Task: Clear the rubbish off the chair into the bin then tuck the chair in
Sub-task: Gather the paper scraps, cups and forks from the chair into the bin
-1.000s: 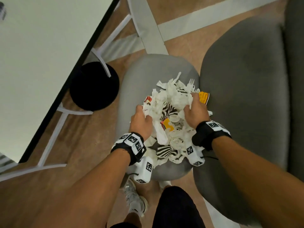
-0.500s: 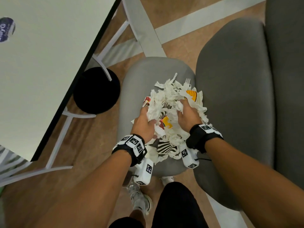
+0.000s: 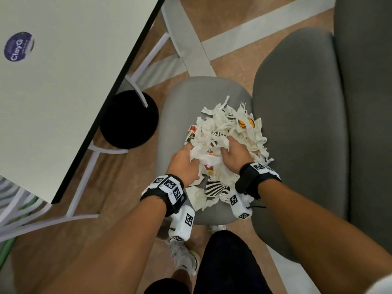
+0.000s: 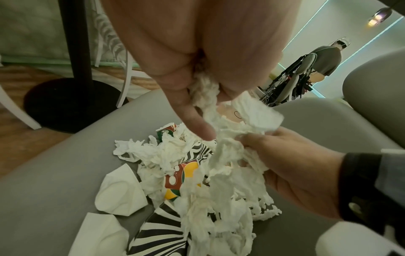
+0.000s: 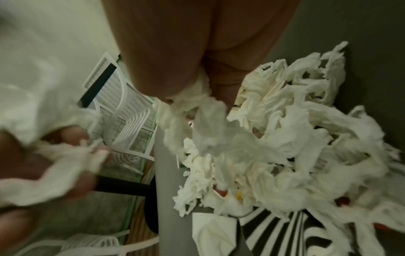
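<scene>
A heap of rubbish (image 3: 220, 132) lies on the light grey chair seat (image 3: 178, 115): torn white tissue, striped and coloured paper scraps, a white plastic fork (image 3: 242, 106). My left hand (image 3: 186, 160) grips a wad of tissue (image 4: 206, 93) on the heap's left side. My right hand (image 3: 233, 153) clutches tissue (image 5: 197, 97) on the right side, close beside the left. Striped paper (image 4: 157, 232) and white napkin pieces (image 4: 118, 188) lie loose nearer me on the seat (image 4: 54, 173). No bin is identifiable in any view.
A white table (image 3: 63, 81) with a black edge stands at the left, its black round base (image 3: 129, 122) on the wooden floor. A darker grey chair (image 3: 301, 134) sits right beside the seat. White chair legs (image 3: 80, 187) are under the table. A person (image 4: 326, 58) stands far off.
Both hands have drawn together toward the heap's middle and closed on the tissue, bunching it up. The heap has been pulled in tighter between them.
</scene>
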Tool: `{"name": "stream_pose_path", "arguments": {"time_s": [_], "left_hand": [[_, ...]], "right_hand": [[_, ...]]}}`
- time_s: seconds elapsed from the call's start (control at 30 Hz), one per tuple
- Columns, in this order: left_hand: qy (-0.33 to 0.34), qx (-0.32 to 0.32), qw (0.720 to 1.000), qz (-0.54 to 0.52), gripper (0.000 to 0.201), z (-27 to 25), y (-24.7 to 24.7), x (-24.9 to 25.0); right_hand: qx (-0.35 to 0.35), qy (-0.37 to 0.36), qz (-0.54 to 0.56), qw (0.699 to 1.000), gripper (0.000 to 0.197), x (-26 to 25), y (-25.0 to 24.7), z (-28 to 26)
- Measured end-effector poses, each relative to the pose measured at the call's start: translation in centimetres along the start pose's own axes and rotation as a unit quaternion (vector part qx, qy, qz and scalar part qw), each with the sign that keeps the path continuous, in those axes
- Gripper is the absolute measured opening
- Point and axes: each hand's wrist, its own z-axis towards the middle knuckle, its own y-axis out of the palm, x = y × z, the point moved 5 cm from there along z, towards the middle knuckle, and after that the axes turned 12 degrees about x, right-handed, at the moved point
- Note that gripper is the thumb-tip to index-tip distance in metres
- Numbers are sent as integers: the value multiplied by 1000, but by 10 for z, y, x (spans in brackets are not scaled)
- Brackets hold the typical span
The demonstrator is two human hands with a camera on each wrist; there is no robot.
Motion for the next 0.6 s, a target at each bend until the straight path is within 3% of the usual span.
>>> {"name": "stream_pose_path", "arguments": {"time_s": [0.13, 0.3, 0.5, 0.6], "left_hand": [[4, 32, 999, -1, 20, -7, -11, -3], [-3, 159, 986, 42, 63, -17, -32, -9], [12, 201, 979, 30, 58, -29, -38, -29], [-14, 160, 987, -15, 43, -36, -35, -62]], "right_hand": [[39, 36, 2, 999, 71, 0, 0, -5], [71, 49, -16, 996, 62, -7, 1, -14], [49, -8, -12, 999, 61, -33, 25, -27], [47, 11, 9, 999, 66, -29, 35, -33]]}}
